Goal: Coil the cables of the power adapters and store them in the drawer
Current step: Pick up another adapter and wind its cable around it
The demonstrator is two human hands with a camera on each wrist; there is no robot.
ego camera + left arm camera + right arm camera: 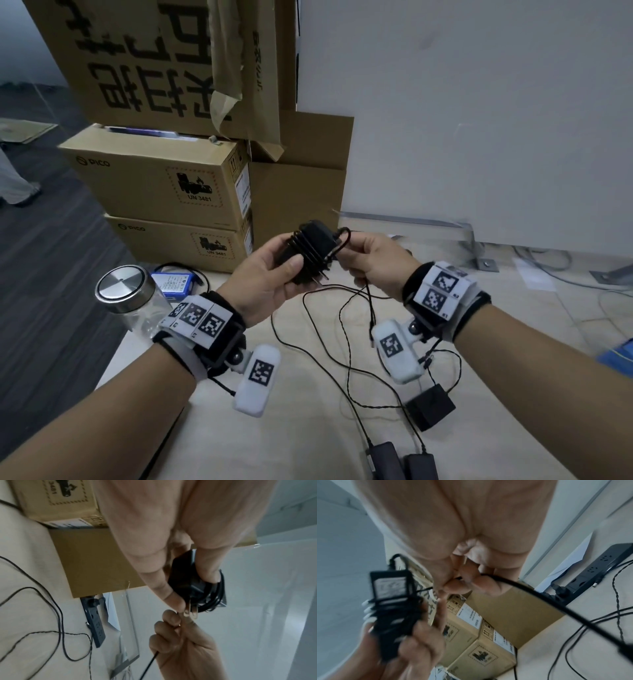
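Note:
A black power adapter [310,251] [187,580] [390,588] with its thin cable wound several times round its body is held above the table. My left hand [270,274] [419,635] grips the adapter, thumb on its front face. My right hand [371,262] [178,639] pinches the loose end of its cable [344,240] [522,588] just right of the adapter. Its metal prongs [190,613] point toward the right hand. Three more black adapters lie on the table: a square one [431,409] and two long ones [385,460] [421,467]. No drawer is in view.
Loose black cables [346,346] sprawl over the beige table [298,438]. A clear jar with a metal lid [125,289] and a blue battery pack [176,282] sit at the left. Cardboard boxes [161,181] stack behind. A black power strip [594,568] lies by the white wall.

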